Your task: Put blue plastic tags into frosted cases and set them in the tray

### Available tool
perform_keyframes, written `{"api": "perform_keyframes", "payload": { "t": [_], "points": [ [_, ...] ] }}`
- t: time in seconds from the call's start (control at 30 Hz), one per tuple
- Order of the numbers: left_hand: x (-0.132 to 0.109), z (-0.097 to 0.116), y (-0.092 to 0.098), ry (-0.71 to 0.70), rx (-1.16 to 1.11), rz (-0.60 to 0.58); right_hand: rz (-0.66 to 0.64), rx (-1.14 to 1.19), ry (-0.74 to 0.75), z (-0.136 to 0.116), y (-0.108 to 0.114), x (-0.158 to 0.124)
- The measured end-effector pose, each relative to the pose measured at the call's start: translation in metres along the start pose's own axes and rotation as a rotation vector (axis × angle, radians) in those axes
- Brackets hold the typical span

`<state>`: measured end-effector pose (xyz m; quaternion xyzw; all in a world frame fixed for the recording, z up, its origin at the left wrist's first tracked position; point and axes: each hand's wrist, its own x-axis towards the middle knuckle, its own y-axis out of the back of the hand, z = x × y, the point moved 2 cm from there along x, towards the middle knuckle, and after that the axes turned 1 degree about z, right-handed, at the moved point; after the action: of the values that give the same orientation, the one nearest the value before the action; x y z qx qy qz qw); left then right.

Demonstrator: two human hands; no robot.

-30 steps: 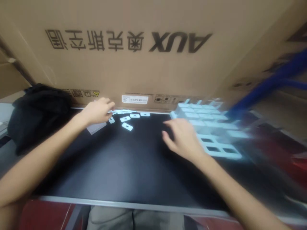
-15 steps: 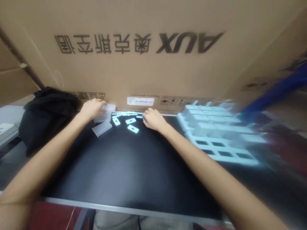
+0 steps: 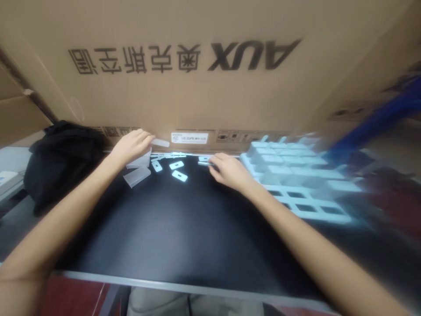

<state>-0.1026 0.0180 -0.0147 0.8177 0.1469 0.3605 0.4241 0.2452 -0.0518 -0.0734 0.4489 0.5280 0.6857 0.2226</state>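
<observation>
My left hand [image 3: 133, 145] is closed on a translucent plastic sleeve [image 3: 161, 143], raised above the back of the black table. Below that hand lie more clear sleeves [image 3: 137, 176]. My right hand [image 3: 228, 170] pinches a thin pale plate [image 3: 204, 163] by its right end, edge-on to me. Just behind it another pale plate [image 3: 204, 158] is partly hidden. Between my hands, several small pale plates, each with a dark slot, are scattered; a slotted plate [image 3: 180, 175] is the nearest to me. Behind them spreads a loose pile of plates [image 3: 169, 155].
A pale tray [image 3: 329, 210] with square openings and rows of white box-like pieces [image 3: 296, 169] stands at right, blurred. A big cardboard box [image 3: 184, 101] walls off the table's back. Black cloth [image 3: 62, 162] lies left; a blue bar [image 3: 378, 116] slants at right.
My left hand has lifted a clear sleeve up and to the right. My right hand has moved right and toward me, with a pale plate now visible in its fingers.
</observation>
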Motion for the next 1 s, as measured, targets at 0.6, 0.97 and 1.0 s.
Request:
{"api": "perform_keyframes", "payload": {
  "t": [0.6, 0.97, 1.0],
  "points": [
    [0.04, 0.195, -0.026, 0.141, -0.836, -0.113, 0.172, 0.646, -0.224, 0.028, 0.024, -0.056],
    [0.032, 0.195, -0.047, 0.173, -0.976, -0.155, 0.076, 0.568, -0.041, 0.013, 0.011, -0.054],
    [0.032, 0.195, -0.049, 0.17, -0.992, -0.149, 0.081, 0.568, -0.042, 0.012, 0.009, -0.055]
  ]
}}
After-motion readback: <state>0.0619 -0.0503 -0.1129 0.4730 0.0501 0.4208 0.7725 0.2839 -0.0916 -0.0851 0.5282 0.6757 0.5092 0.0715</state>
